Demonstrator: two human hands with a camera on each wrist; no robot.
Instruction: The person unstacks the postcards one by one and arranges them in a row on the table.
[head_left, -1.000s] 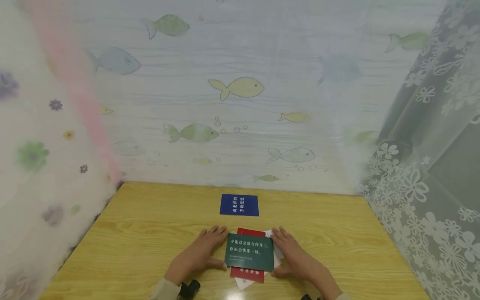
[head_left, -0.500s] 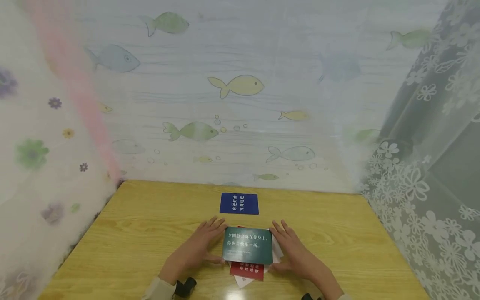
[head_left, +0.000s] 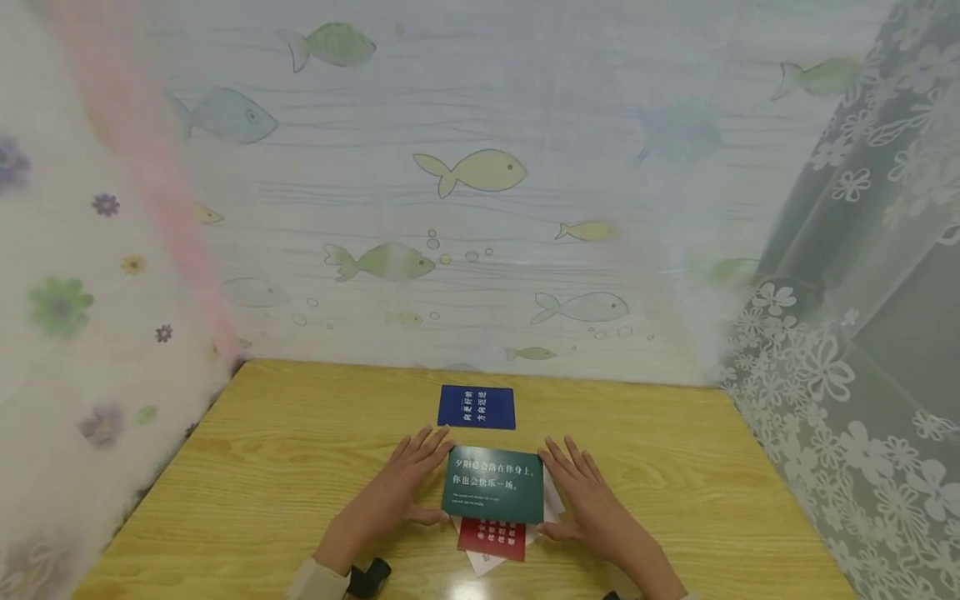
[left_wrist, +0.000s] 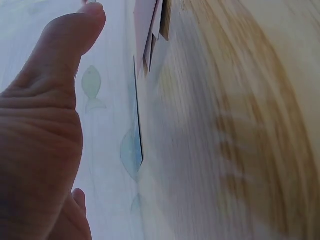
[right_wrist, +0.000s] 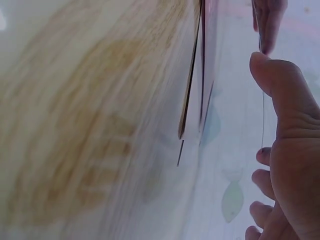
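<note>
Both sides have it: the left hand (head_left: 397, 487) and right hand (head_left: 592, 504), fingers fairly straight, pinch the green card (head_left: 492, 485) at its edges between thumbs and fingers. It's up just above the red card (head_left: 491, 546) and pale card (head_left: 482, 565) on the bench (head_left: 262, 492), near side of the blue card (head_left: 477, 407). Danger, I'd say: that edge-only grip; one slip could drop it crooked or scatter the loose pile. Lovely flat rectangle, dark green, white lettering.

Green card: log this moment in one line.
left hand: holds left edge | right hand: holds right edge | green card: held above red card | blue card: on table beyond
</note>
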